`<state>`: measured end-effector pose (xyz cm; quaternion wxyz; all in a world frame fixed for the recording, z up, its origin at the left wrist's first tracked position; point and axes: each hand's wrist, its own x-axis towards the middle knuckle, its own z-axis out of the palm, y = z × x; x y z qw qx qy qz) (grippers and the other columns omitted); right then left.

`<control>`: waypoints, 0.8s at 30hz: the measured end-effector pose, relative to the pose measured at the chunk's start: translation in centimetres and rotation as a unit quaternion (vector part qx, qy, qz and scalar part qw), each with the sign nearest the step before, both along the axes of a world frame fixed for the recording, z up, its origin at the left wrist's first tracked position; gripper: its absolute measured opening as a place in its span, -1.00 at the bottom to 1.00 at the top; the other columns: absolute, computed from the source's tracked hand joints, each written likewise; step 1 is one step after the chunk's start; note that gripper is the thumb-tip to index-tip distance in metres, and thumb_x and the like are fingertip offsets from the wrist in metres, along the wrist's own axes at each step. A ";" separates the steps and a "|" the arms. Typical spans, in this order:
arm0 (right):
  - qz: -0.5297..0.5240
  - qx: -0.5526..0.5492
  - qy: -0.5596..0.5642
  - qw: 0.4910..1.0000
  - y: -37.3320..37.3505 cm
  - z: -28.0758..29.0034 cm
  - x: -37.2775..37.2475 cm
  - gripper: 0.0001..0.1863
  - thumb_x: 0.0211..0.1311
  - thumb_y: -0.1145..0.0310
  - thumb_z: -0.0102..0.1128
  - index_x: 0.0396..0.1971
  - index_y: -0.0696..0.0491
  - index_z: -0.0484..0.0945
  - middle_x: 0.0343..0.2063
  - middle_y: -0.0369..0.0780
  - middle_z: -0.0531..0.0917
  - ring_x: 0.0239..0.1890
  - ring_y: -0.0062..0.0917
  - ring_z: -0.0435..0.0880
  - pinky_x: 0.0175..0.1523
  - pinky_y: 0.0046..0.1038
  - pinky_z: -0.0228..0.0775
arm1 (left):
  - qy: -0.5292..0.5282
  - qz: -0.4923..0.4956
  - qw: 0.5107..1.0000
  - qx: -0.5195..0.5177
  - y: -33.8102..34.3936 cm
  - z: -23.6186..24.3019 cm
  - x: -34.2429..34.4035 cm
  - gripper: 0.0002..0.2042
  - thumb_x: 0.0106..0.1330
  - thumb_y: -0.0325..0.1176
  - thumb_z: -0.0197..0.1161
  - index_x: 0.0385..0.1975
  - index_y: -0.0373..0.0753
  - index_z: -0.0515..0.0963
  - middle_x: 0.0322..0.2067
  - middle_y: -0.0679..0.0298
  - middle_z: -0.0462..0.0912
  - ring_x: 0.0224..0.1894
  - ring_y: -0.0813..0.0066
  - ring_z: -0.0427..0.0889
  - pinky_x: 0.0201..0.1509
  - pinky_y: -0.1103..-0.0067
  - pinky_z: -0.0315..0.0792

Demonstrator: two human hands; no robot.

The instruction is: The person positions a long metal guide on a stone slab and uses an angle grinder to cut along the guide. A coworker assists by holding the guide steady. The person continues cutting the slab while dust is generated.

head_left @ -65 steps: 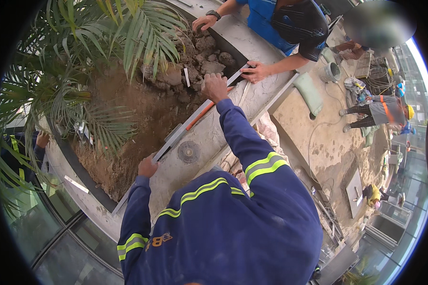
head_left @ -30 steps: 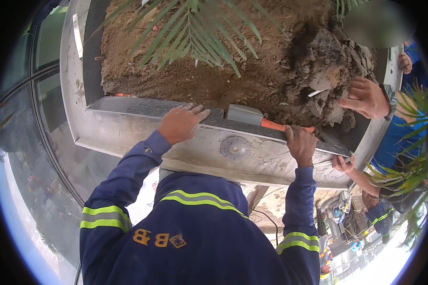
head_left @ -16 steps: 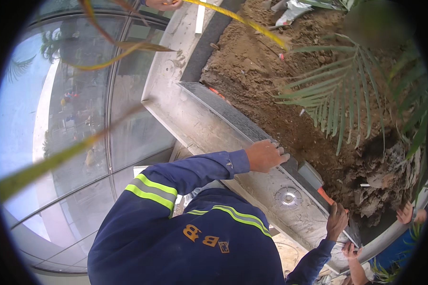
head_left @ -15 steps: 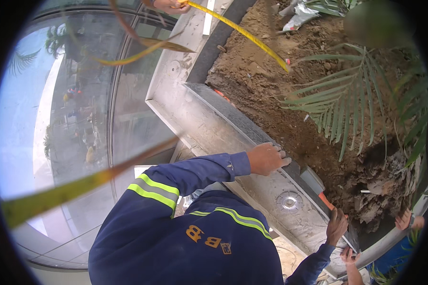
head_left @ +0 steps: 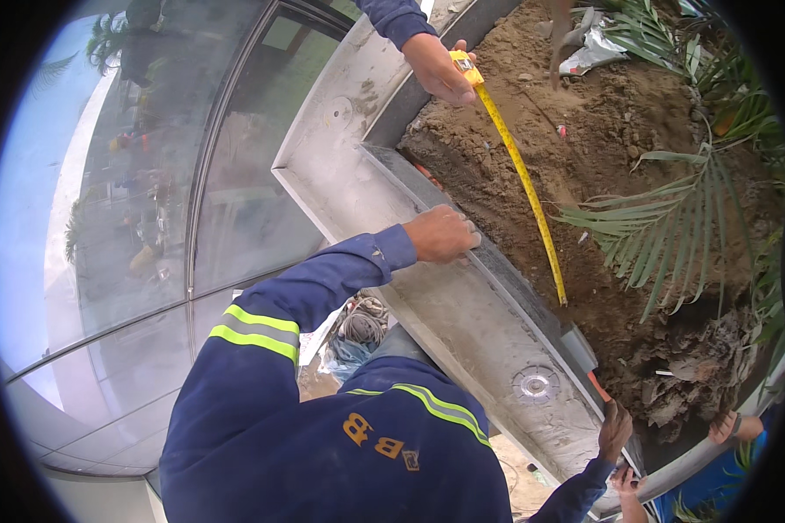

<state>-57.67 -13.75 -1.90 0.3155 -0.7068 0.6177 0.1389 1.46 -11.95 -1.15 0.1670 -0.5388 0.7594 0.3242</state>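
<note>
My left hand (head_left: 445, 234) has its fingers curled over the upper edge of a long dark grey stone slab (head_left: 525, 292), which stands along the planter side of a pale ledge. Farther down the same slab, near its right end, my right hand (head_left: 617, 429) is wrapped round the edge. Just beside it, an orange strip (head_left: 598, 387) shows behind the slab. A co-worker's hand (head_left: 438, 70) at the top holds a yellow tape measure (head_left: 467, 66). Its blade (head_left: 523, 170) hangs over the soil, the tip close to the slab.
Brown soil (head_left: 497, 131) with palm fronds (head_left: 654, 218) lies beyond the slab. A round metal drain fitting (head_left: 535, 383) sits in the ledge (head_left: 462, 336). Other people's hands (head_left: 626, 481) are near the slab's right end. Glass panels (head_left: 262, 174) rise on the left.
My left hand has moved left along the slab, toward its far corner. The co-worker's hand with the tape measure has come farther in, and the blade's tip is nearer the slab.
</note>
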 end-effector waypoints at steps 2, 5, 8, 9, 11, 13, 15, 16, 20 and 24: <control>0.007 -0.001 -0.010 1.000 0.3 -0.6 -0.3 -0.54 0.47 0.07 -0.06 -0.18 0.11 0.72 -0.27 0.09 0.72 -0.16 0.11 0.66 -0.06 -0.01 0.43 | 0.003 -0.011 1.000 0.007 -0.7 0.6 0.1 -0.75 0.16 -0.29 0.37 -0.21 -0.16 0.51 -0.18 0.21 0.62 -0.02 0.13 0.65 -0.04 0.19 0.50; -0.030 0.011 0.014 0.999 -0.2 0.8 1.3 -0.54 0.49 0.06 -0.05 -0.18 0.10 0.73 -0.29 0.06 0.74 -0.17 0.09 0.68 -0.02 -0.02 0.46 | 0.029 0.022 0.999 -0.039 -0.2 0.9 -0.1 -0.71 0.18 -0.22 0.38 -0.16 -0.16 0.52 -0.15 0.21 0.61 0.00 0.13 0.64 0.00 0.18 0.49; -0.032 -0.002 0.021 0.999 1.3 0.2 0.5 -0.58 0.45 0.07 0.04 -0.19 0.09 0.73 -0.26 0.04 0.74 -0.13 0.03 0.68 0.04 -0.09 0.43 | 0.014 0.040 0.996 -0.083 1.2 0.3 -0.5 -0.49 0.09 -0.31 0.45 0.11 -0.11 0.58 0.12 0.18 0.63 0.21 0.15 0.59 0.33 0.22 0.45; -0.026 -0.016 0.060 0.998 1.8 -0.5 -0.3 -0.59 0.44 0.07 0.05 -0.18 0.09 0.74 -0.25 0.03 0.75 -0.12 -0.01 0.68 0.07 -0.10 0.41 | 0.017 0.042 0.997 -0.062 1.0 0.7 -0.6 -0.48 0.09 -0.33 0.44 0.13 -0.10 0.58 0.13 0.18 0.63 0.23 0.16 0.58 0.34 0.21 0.45; -0.014 -0.002 0.014 1.000 0.7 0.2 0.6 -0.60 0.44 0.09 0.03 -0.18 0.08 0.74 -0.28 -0.01 0.75 -0.17 -0.05 0.72 -0.02 -0.11 0.47 | 0.011 0.041 0.997 -0.063 0.5 0.9 -0.6 -0.47 0.08 -0.38 0.42 0.15 -0.09 0.59 0.15 0.17 0.63 0.26 0.17 0.57 0.36 0.20 0.43; -0.008 -0.026 -0.010 1.000 1.7 -0.3 0.3 -0.60 0.45 0.09 0.02 -0.23 0.08 0.73 -0.32 -0.01 0.74 -0.21 -0.07 0.72 -0.07 -0.11 0.47 | 0.013 0.031 0.996 -0.089 0.8 0.8 -0.7 -0.45 0.06 -0.44 0.40 0.17 -0.09 0.59 0.17 0.17 0.63 0.29 0.19 0.55 0.38 0.19 0.41; -0.018 -0.043 -0.012 0.999 1.8 0.2 0.6 -0.60 0.45 0.09 0.03 -0.27 0.09 0.72 -0.34 -0.02 0.74 -0.22 -0.07 0.72 -0.08 -0.12 0.47 | 0.008 0.031 0.996 -0.084 1.3 0.0 -0.4 -0.43 0.04 -0.49 0.37 0.17 -0.09 0.59 0.20 0.18 0.62 0.30 0.20 0.54 0.40 0.19 0.40; -0.025 -0.055 -0.019 0.998 1.4 0.2 1.2 -0.60 0.45 0.09 0.03 -0.29 0.09 0.71 -0.36 -0.02 0.74 -0.23 -0.08 0.72 -0.09 -0.12 0.47 | 0.001 0.029 0.996 -0.085 1.0 -0.2 -0.1 -0.42 0.03 -0.51 0.36 0.17 -0.09 0.60 0.21 0.18 0.61 0.31 0.20 0.54 0.41 0.19 0.39; -0.009 -0.047 -0.004 0.999 0.8 1.0 2.1 -0.62 0.45 0.11 0.03 -0.28 0.08 0.71 -0.41 -0.02 0.72 -0.27 -0.10 0.72 -0.14 -0.14 0.47 | 0.006 0.034 0.997 -0.071 0.6 0.3 -0.4 -0.39 0.00 -0.56 0.33 0.18 -0.04 0.60 0.23 0.21 0.61 0.31 0.19 0.54 0.42 0.21 0.39; 0.007 -0.047 0.003 0.999 0.9 0.9 2.1 -0.62 0.45 0.11 0.04 -0.30 0.09 0.71 -0.39 -0.01 0.72 -0.27 -0.09 0.72 -0.16 -0.14 0.47 | 0.008 0.022 0.997 -0.080 0.8 0.3 -0.4 -0.35 0.00 -0.57 0.32 0.21 0.02 0.59 0.23 0.23 0.61 0.31 0.19 0.54 0.39 0.24 0.41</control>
